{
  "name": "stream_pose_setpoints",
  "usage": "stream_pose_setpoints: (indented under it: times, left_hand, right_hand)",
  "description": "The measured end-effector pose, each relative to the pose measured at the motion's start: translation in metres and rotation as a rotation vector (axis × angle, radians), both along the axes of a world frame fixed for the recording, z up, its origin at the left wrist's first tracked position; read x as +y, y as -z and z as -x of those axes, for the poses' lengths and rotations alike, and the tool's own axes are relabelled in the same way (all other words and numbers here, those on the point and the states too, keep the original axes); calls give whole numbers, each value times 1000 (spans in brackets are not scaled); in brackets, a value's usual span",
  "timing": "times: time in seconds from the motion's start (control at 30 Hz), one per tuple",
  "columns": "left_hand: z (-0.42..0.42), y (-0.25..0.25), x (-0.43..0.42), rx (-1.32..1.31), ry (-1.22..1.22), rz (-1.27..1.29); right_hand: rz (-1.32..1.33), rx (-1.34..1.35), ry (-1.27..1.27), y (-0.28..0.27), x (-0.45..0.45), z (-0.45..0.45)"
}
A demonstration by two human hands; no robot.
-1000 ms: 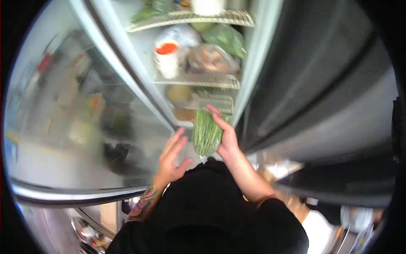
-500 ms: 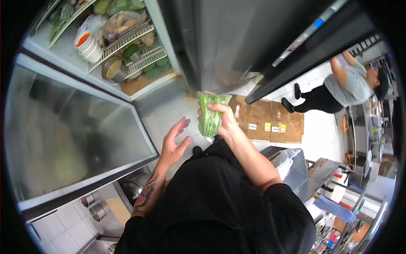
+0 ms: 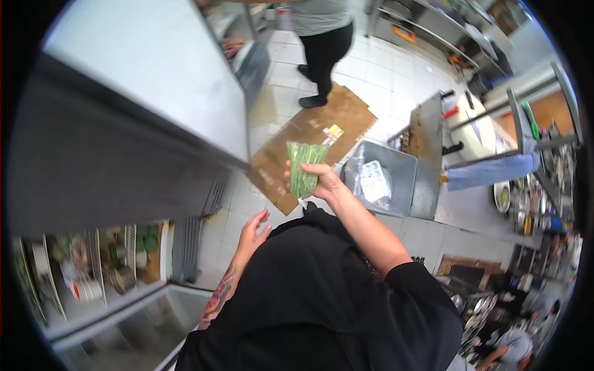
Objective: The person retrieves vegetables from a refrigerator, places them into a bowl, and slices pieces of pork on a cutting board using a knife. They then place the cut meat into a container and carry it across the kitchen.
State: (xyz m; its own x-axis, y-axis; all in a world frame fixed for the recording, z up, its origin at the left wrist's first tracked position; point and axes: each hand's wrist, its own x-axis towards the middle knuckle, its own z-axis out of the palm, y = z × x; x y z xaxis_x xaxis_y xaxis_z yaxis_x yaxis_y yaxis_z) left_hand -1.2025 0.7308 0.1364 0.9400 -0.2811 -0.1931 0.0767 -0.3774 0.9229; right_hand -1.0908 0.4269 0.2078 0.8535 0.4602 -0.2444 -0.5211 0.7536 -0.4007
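In front of my body, my right hand [image 3: 324, 180] grips a clear plastic bag of green beans [image 3: 303, 173], thumb across its front and fingers behind. Long, slim green pods fill the bag, which is held roughly upright; the exact kind of bean is hard to make out. My left hand [image 3: 252, 230] is off to the left with its fingers apart, holding nothing and not touching the bag. Below the bag, flattened cardboard [image 3: 272, 176] lies on the white tiled floor.
A grey bin [image 3: 402, 167] with a clear liner and white packaging [image 3: 374, 180] stands to the right, beside a metal counter [image 3: 427, 148]. At the top a person in a grey shirt [image 3: 318, 17] stands by the cardboard. Stocked fridge shelves [image 3: 99, 272] and a glass door [image 3: 142, 328] are lower left.
My view has swung right, so the open fridge now sits lower left and the bin is closer to centre. The bag stays in my right hand; my left hand is lower.
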Motion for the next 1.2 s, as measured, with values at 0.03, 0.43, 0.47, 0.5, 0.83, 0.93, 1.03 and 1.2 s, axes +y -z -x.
stream_pose_setpoints:
  times: [0.03,0.43,0.47,0.5,0.83,0.93,1.03,1.2]
  left_hand:
    - [-38,-16,-30,-176,190,-85]
    - [-288,-79,-322,-100,541,211]
    - [-301,-76,-339,-84,621,218]
    - [-314,-70,-357,-83,668,223]
    - [-431,-99,-508,403,1164,337]
    - [-458,-112,-554,375,1322,312]
    - [-476,-122,-596,453,1413,292]
    - [-521,-127,-678,500,1302,374]
  right_hand:
    - [-5,1,48,4,-22,-8]
    - [-33,-79,686,7,-205,-66]
    - [-29,-84,730,9,-213,-74]
    - [1,-17,878,7,-219,-82]
    - [131,-77,1540,-9,-278,-164]
    - [75,-135,1607,-20,-305,-172]
    - [52,-116,1656,-23,-336,-187]
    - [49,-110,1540,-20,-403,-223]
